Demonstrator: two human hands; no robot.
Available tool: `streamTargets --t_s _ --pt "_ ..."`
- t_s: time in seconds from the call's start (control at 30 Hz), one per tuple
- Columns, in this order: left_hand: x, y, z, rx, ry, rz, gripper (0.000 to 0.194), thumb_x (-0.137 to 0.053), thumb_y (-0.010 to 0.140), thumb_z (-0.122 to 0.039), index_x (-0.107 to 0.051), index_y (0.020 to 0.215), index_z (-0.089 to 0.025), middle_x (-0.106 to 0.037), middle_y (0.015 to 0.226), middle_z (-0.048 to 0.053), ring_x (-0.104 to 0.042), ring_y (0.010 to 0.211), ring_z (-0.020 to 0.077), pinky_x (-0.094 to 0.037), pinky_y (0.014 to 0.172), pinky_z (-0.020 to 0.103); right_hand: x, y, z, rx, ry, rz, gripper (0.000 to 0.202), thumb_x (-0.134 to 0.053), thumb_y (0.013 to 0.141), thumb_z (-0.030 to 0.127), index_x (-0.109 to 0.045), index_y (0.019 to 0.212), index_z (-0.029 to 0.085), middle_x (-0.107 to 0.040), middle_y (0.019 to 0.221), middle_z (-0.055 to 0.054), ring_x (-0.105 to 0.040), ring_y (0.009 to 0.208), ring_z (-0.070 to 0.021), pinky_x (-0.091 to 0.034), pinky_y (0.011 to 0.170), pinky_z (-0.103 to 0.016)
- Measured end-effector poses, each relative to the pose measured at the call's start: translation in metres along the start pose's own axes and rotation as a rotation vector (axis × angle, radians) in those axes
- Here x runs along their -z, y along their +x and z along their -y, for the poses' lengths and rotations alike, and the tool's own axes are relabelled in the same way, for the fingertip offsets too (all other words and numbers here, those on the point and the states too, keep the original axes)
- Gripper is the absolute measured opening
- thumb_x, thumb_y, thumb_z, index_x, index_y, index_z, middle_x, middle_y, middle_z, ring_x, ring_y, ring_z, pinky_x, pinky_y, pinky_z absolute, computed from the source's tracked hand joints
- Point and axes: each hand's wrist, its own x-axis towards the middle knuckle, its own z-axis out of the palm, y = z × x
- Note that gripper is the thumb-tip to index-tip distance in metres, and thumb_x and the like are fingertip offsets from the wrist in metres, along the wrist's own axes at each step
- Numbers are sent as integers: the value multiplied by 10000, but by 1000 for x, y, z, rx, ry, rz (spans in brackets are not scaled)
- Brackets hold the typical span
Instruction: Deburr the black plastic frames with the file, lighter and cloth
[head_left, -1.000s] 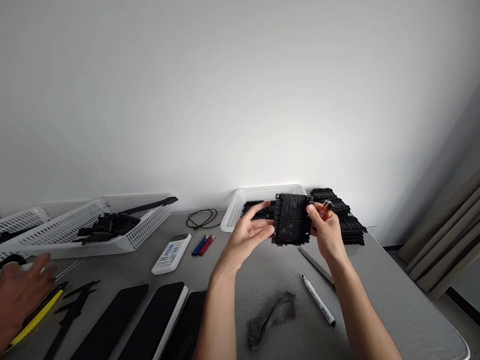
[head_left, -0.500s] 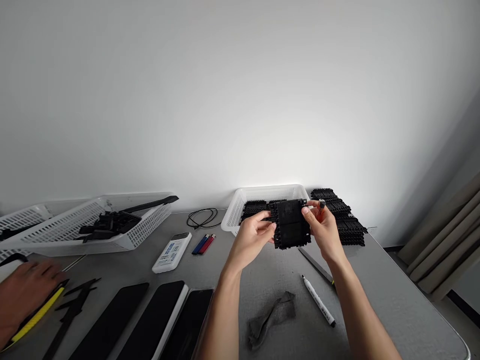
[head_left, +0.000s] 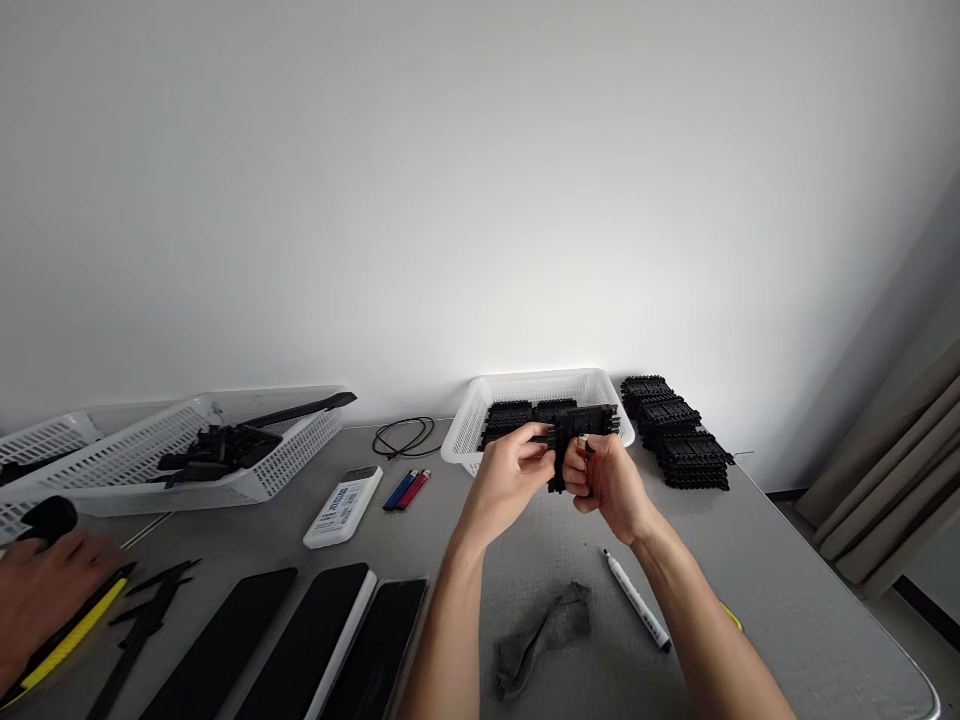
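Note:
My left hand (head_left: 517, 468) grips the left edge of a black plastic panel (head_left: 592, 418) with toothed edges, held up in front of a white basket. My right hand (head_left: 606, 472) is closed round an orange lighter (head_left: 589, 462), its metal top against the panel's near face. The right hand covers much of the panel, and no flame shows. Inside the white basket (head_left: 474, 400) lie more black toothed panels (head_left: 510, 415). To its right, several stacks of such panels (head_left: 691, 460) stand on the table.
A grey cloth (head_left: 544, 640) and a white marker (head_left: 637, 600) lie nearest me. Leftward are blue (head_left: 400, 488) and red lighters (head_left: 414, 490), a white power bank (head_left: 343, 507), phones (head_left: 304, 640) and a caliper (head_left: 142, 625). Another person's hand (head_left: 56, 590) is at far left, near baskets (head_left: 262, 480).
My right hand has left the panel's right edge and moved left across its face, with the lighter turned toward it. My left hand keeps its grip. The other person's hand has shifted slightly.

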Motion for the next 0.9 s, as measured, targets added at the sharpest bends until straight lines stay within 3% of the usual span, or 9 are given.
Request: streamTargets --t_s 0.27,0.9 --pt "-2 -2 -6 -35 88 -11 335 -578 874 -277 -628 1190 -178 -756 884 51 -714 857 206 -537 760 271 8 3 2 -100 8 2 278 -455 688 477 -331 675 229 -242 615 65 -147 537 -97 -58 458 -219" --pt "-3 -5 -14 -49 124 -12 303 -568 870 -249 -646 1155 -181 -770 898 45 -734 844 201 -572 762 271 12 -2 9 -143 67 41 298 -514 655 469 -345 698 228 -251 628 65 -149 539 -92 -66 459 -202"
